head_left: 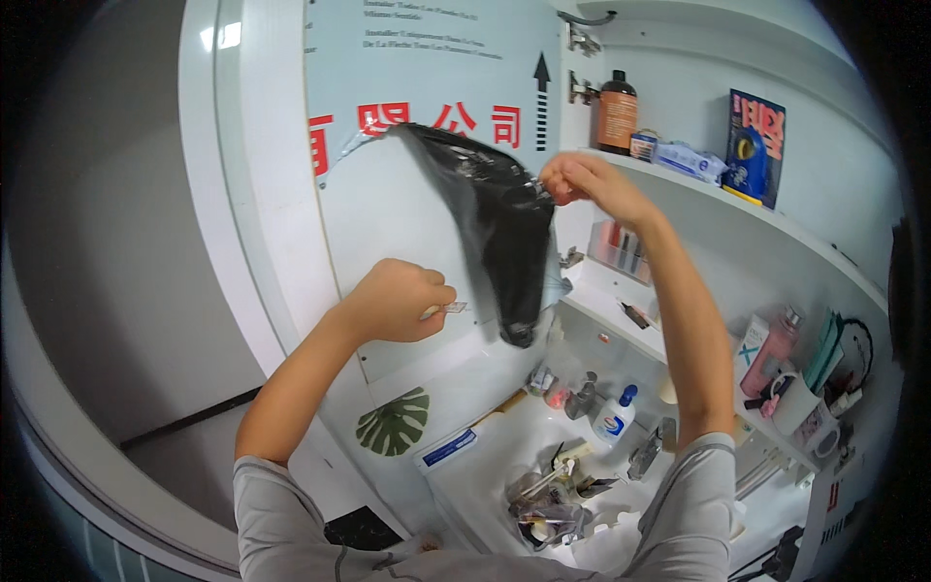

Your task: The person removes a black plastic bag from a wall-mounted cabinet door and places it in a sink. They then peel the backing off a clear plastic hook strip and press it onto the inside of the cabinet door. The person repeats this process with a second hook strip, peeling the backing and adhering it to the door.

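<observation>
We count one thin, glossy black sheet (499,213), creased and hanging just off centre toward one o'clock. Our right hand (590,184), between one and two o'clock, pinches its edge, the fingers closed. Our left hand (402,301), near centre toward nine, curls round one small pale piece (454,307), perhaps a scrap, mostly hidden in the fist. One smooth, blue-topped white bottle (611,423) stands toward half past four.

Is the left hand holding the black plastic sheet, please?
No, the right hand holds the black plastic sheet; the left hand is apart.
</observation>
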Tool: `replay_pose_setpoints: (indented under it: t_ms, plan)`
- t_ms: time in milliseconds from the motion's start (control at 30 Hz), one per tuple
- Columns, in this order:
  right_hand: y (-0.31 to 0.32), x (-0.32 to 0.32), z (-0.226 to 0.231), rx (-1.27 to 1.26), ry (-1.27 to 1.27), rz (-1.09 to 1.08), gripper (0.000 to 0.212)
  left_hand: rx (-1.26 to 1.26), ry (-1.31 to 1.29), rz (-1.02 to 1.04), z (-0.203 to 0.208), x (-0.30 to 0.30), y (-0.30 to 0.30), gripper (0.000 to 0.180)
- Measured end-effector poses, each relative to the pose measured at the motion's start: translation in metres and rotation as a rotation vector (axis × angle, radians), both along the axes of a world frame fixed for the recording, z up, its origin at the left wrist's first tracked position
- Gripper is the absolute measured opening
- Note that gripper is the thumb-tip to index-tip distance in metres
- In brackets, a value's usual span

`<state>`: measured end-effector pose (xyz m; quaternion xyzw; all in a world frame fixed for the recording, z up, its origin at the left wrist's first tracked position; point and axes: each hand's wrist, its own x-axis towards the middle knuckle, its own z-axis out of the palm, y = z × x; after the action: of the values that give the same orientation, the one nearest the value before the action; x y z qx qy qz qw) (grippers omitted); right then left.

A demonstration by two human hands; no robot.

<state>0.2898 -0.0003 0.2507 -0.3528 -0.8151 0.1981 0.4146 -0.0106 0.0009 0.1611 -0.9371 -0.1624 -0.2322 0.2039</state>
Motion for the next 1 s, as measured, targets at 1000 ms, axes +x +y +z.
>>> replay_pose_setpoints:
  t_ms: [1000]
  plan:
    - [-0.055,-0.026,-0.008,-0.254,0.521,-0.402,0.021,-0.190,0.212,-0.108,-0.071,0.057,0.057,0.030]
